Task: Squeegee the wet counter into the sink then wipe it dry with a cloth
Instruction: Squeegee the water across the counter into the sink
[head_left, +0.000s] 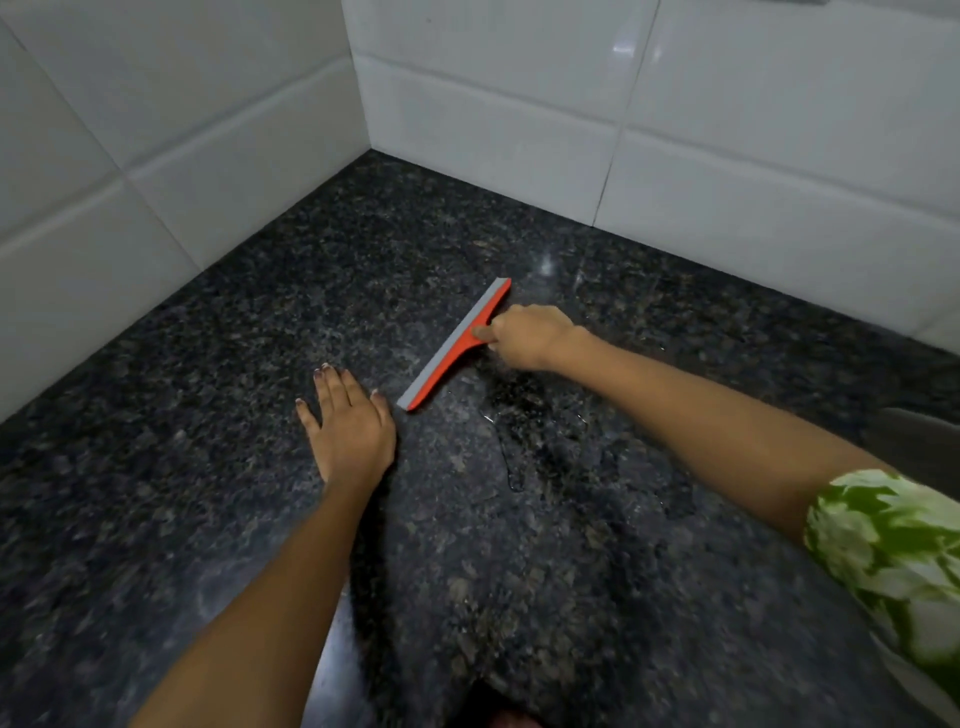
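Right hand (524, 335): fingers closed around the handle of the orange squeegee (457, 344), grey blade down on the dark granite desk (218, 364), near the tiled corner. Left hand (349, 423): fingers open and spread, palm flat on the desk just beside the blade's near end, holding nothing.

Risks: a puddle (524, 436) lies behind the blade on the handle side; a forward push would likely miss it. An uneven tilt would likely leave streaks.

Containers: none visible; sink and cloth out of frame.

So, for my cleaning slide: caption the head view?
Right hand draws orange squeegee across wet granite counter; left hand rests flat.
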